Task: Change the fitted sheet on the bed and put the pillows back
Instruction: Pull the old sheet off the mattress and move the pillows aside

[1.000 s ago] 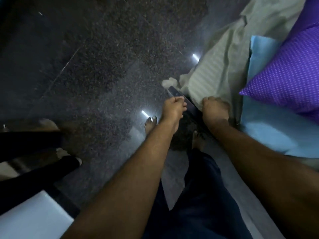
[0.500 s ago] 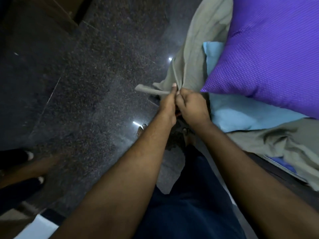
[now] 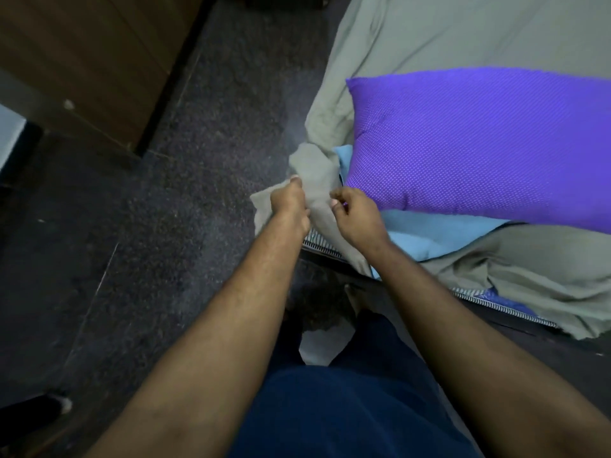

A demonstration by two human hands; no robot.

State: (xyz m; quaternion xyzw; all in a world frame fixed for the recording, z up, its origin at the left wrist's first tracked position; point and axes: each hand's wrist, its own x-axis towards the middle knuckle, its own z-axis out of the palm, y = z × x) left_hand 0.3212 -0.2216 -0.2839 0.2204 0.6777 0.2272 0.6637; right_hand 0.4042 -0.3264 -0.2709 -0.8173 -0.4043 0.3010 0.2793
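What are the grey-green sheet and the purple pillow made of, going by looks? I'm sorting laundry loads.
Grey-green sheet: looks like thin matte woven cloth, perhaps cotton; it drapes and creases softly. Purple pillow: a woven cover with fine pale dots and a slight sheen, possibly a synthetic blend. The exact fibre cannot be told.

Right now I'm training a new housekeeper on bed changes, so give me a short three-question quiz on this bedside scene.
1. True or false: the purple pillow lies on the floor.
2. What does the left hand grip? A) grey-green sheet B) blue cloth C) pillow
3. Fill in: the light blue cloth lies partly ____ the purple pillow.

Key: 1 false, it rests on the bed. 2 A, the corner of the grey-green sheet; the right hand pinches the same sheet. 3 under.
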